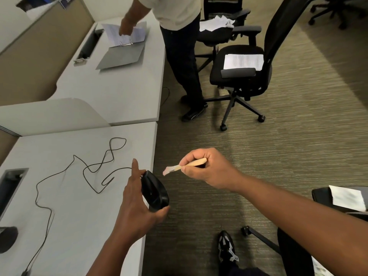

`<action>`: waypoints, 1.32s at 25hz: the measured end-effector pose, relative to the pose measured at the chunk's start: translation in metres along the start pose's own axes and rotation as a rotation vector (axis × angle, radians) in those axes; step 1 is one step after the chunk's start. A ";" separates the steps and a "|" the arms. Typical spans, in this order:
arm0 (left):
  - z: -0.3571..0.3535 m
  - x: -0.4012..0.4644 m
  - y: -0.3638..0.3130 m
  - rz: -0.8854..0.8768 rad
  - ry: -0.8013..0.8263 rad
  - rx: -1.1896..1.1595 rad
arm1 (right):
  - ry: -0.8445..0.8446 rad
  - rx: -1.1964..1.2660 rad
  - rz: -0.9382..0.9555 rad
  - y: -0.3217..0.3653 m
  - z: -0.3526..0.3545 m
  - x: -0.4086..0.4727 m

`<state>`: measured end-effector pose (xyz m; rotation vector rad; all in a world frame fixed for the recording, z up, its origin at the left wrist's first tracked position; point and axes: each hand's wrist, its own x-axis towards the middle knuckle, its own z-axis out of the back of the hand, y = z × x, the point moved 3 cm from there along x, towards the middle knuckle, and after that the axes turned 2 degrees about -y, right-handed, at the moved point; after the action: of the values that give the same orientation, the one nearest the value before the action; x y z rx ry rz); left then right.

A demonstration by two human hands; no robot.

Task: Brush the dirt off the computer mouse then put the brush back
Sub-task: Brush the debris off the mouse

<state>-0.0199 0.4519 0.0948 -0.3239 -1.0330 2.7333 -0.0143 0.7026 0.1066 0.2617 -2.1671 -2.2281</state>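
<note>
My left hand [135, 198] grips a black wired computer mouse [155, 193] at the right edge of the white desk [75, 206], tilted on its side over the edge. Its black cable [87, 172] loops back across the desk top. My right hand [207, 168] pinches a small brush [185, 166] with a pale wooden handle. The light bristles point left, a short way above and to the right of the mouse, not touching it.
Another person [179, 46] stands at the far desk handling papers in an open binder [123, 50]. Black office chairs [245, 72] with papers on their seats stand on the carpet. A cable slot [10, 184] is cut into my desk at left. My shoe [227, 248] is below.
</note>
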 end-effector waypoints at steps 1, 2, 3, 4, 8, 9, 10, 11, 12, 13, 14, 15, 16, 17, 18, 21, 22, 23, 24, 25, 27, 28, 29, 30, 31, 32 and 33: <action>0.000 0.000 -0.001 -0.002 0.000 -0.002 | 0.003 0.007 -0.001 0.000 0.000 -0.001; 0.000 0.000 -0.001 -0.003 0.000 -0.003 | 0.000 0.005 -0.004 0.000 0.000 -0.001; 0.000 0.000 -0.002 -0.004 -0.001 -0.004 | -0.008 -0.004 -0.013 0.000 0.000 -0.001; 0.000 0.001 -0.003 -0.004 -0.003 -0.006 | -0.021 -0.019 -0.027 -0.001 0.001 0.000; -0.001 0.008 -0.005 -0.006 -0.002 -0.023 | -0.030 -0.060 -0.073 -0.001 0.001 0.006; -0.001 0.009 -0.004 -0.005 0.001 -0.029 | -0.019 -0.068 -0.071 0.000 -0.001 0.008; -0.001 0.009 -0.005 -0.003 0.004 -0.037 | -0.011 -0.076 -0.061 0.001 -0.004 0.010; -0.002 0.010 -0.005 0.000 0.009 -0.047 | -0.009 -0.091 -0.042 0.003 -0.006 0.012; -0.003 0.010 -0.005 0.003 0.016 -0.057 | -0.010 -0.112 -0.019 0.004 -0.009 0.014; -0.004 0.010 -0.005 0.002 0.028 -0.067 | -0.005 -0.133 -0.001 0.005 -0.010 0.016; -0.006 0.010 -0.006 0.001 0.039 -0.075 | 0.012 -0.148 0.007 0.006 -0.012 0.017; -0.006 0.010 -0.006 -0.003 0.047 -0.082 | 0.038 -0.162 0.003 0.006 -0.014 0.018; -0.006 0.010 -0.006 -0.007 0.047 -0.092 | 0.066 -0.179 -0.009 0.006 -0.015 0.018; -0.006 0.010 -0.006 -0.009 0.045 -0.103 | 0.089 -0.200 -0.026 0.006 -0.015 0.017; -0.006 0.010 -0.005 -0.007 0.039 -0.115 | 0.110 -0.221 -0.046 0.007 -0.013 0.016; -0.004 0.009 -0.002 0.003 0.027 -0.129 | 0.188 -0.242 -0.135 0.012 -0.001 0.013; -0.004 0.008 -0.002 0.005 0.027 -0.127 | 0.201 -0.235 -0.153 0.014 0.002 0.013; -0.004 0.008 -0.001 0.006 0.029 -0.128 | 0.192 -0.225 -0.152 0.015 0.004 0.014; -0.004 0.008 -0.001 0.005 0.032 -0.133 | 0.165 -0.209 -0.135 0.016 0.005 0.016; -0.005 0.008 -0.002 0.001 0.036 -0.137 | 0.132 -0.192 -0.112 0.017 0.004 0.018; -0.006 0.008 -0.003 -0.014 0.039 -0.143 | 0.087 -0.175 -0.068 0.014 -0.004 0.021; -0.007 0.008 -0.004 -0.025 0.036 -0.144 | 0.083 -0.190 -0.053 0.012 -0.007 0.021; -0.007 0.009 -0.004 -0.034 0.029 -0.148 | 0.089 -0.217 -0.047 0.010 -0.011 0.021; -0.007 0.008 -0.004 -0.037 0.018 -0.155 | 0.104 -0.243 -0.056 0.008 -0.012 0.020; -0.006 0.009 -0.003 -0.036 0.004 -0.168 | 0.125 -0.260 -0.075 0.006 -0.012 0.018; -0.004 0.009 -0.003 -0.033 -0.011 -0.180 | 0.145 -0.270 -0.099 0.005 -0.010 0.017; -0.003 0.009 -0.003 -0.030 -0.023 -0.190 | 0.158 -0.279 -0.117 0.004 -0.008 0.014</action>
<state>-0.0276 0.4578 0.0934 -0.3040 -1.2966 2.6236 -0.0277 0.6926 0.1089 0.5452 -1.7812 -2.4406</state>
